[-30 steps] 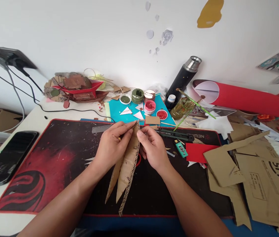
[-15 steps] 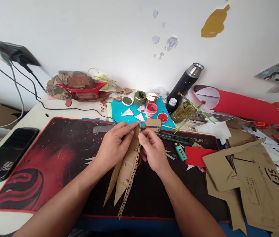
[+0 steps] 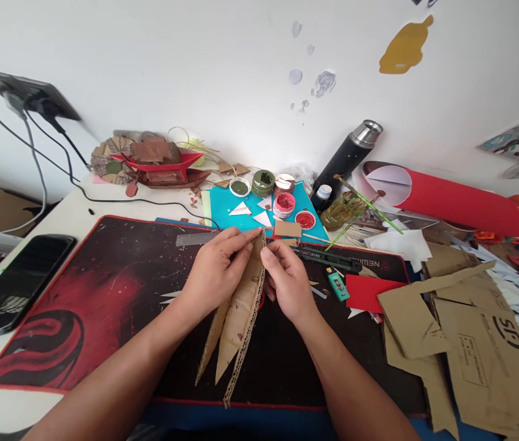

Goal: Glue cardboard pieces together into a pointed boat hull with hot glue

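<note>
Both my hands grip a long, pointed cardboard piece [image 3: 240, 321] made of narrow strips that meet at the far tip and spread apart toward me. It looks like a boat hull. My left hand [image 3: 216, 269] pinches the left strip close to that tip. On the right, my right hand [image 3: 287, 272] has its thumb on the outer strip's corrugated edge, its other fingers curled behind and partly hidden. The piece is held over a black and red desk mat [image 3: 117, 294]. Something red shows behind it, mostly covered.
Beyond my hands, paint pots [image 3: 263, 182] stand on a blue sheet [image 3: 223, 205]. A utility knife [image 3: 328, 257], a lighter [image 3: 337, 285] and red card [image 3: 372, 293] lie to the right, near cardboard scraps [image 3: 484, 355]. A thermos [image 3: 349, 153] leans behind; a phone [image 3: 18, 282] is at left.
The whole view has shifted slightly. Both hands keep nearly the same hold on the cardboard piece, with no clear movement between them.
</note>
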Action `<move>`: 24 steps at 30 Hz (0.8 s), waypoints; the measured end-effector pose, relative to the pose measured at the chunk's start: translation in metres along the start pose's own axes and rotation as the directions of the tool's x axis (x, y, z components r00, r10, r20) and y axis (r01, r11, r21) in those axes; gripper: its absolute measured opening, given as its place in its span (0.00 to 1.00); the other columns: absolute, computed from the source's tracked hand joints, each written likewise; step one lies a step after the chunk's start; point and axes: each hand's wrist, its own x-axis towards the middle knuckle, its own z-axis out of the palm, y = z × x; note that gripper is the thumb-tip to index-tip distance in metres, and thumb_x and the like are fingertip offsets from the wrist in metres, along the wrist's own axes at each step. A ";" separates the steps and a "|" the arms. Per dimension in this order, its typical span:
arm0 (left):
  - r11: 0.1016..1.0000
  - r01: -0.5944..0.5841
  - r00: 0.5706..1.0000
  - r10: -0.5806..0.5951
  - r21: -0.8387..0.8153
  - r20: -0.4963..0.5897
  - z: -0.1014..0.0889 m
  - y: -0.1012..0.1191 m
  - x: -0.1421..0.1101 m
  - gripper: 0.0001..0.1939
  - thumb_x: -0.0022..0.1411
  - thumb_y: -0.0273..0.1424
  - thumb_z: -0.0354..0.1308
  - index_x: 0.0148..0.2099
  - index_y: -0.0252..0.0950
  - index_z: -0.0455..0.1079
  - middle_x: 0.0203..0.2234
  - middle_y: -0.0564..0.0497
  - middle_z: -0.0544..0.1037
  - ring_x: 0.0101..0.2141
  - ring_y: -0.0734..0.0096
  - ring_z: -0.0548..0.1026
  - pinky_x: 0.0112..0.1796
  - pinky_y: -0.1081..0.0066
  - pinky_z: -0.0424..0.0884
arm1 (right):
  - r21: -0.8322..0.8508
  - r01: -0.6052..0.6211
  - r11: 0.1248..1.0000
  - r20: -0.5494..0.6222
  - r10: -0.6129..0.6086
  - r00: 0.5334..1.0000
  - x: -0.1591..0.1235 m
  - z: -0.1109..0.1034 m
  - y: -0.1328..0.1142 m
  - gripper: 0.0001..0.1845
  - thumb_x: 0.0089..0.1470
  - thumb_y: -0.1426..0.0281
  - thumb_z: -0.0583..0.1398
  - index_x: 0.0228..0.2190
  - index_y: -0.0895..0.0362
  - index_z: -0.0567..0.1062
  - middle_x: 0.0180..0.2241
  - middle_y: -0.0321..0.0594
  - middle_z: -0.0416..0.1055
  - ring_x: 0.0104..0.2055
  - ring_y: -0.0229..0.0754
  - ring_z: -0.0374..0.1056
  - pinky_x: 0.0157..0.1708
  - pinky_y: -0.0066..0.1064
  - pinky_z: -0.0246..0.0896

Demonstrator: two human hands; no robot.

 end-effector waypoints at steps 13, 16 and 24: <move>1.000 -0.002 1.000 0.002 0.002 -0.023 0.000 0.001 0.000 0.20 0.78 0.34 0.53 0.63 0.42 0.81 0.37 0.49 0.78 0.38 0.63 0.77 0.41 0.67 0.74 | -0.020 -0.003 1.000 -0.002 0.003 1.000 0.000 0.001 -0.001 0.30 0.59 0.39 0.68 0.32 0.50 0.69 0.17 0.22 0.57 0.13 0.32 0.50 0.11 0.26 0.45; 1.000 -0.002 1.000 0.002 -0.003 -0.024 0.000 0.001 0.000 0.20 0.78 0.34 0.54 0.63 0.41 0.81 0.36 0.49 0.77 0.38 0.63 0.77 0.41 0.67 0.74 | -0.005 -0.002 1.000 -0.002 0.002 1.000 0.000 0.000 -0.001 0.29 0.59 0.40 0.68 0.32 0.51 0.69 0.17 0.22 0.57 0.13 0.32 0.50 0.11 0.26 0.45; 1.000 0.001 1.000 -0.001 -0.007 -0.015 0.000 0.001 0.000 0.21 0.78 0.33 0.53 0.64 0.39 0.81 0.35 0.50 0.75 0.37 0.64 0.76 0.41 0.67 0.73 | 0.013 0.000 1.000 0.003 0.000 1.000 0.000 0.000 0.000 0.28 0.60 0.41 0.69 0.32 0.51 0.69 0.17 0.22 0.57 0.13 0.32 0.50 0.11 0.26 0.47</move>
